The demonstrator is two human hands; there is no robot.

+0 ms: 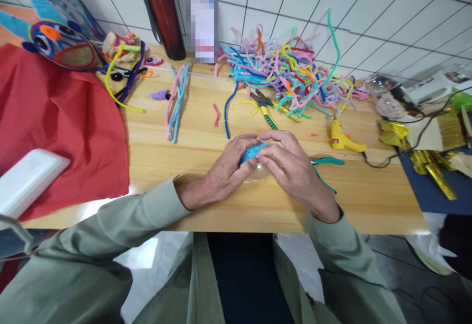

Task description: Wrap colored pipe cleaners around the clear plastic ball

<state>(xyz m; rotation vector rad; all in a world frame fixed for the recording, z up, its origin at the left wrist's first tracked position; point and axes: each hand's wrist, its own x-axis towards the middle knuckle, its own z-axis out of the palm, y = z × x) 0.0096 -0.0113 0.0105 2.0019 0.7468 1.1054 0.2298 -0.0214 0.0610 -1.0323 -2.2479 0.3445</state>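
Between my two hands is a rounded clear plastic piece (258, 174) with blue fuzzy pipe cleaner (251, 152) laid over it. My left hand (233, 166) curls round its left side, thumb along the near edge. From the right, my right hand (289, 164) bends over it with the fingertips pressed on the blue part. A small red bit shows by the right thumb and fingertips. Teal-handled pliers (328, 162) lie partly behind my right wrist. Just beyond the hands are yellow-and-green pliers (267, 112) and a dark blue pipe cleaner (227, 112).
A heap of coloured pipe cleaners (280, 68) lies by the tiled wall. A yellow glue gun (344, 139) with its cord is at right. Left are a red cloth (70, 137), a white box-shaped device (31, 181) and a decorated mask-like piece (62, 44). A thermos (164, 14) and phone (202, 26) stand behind.
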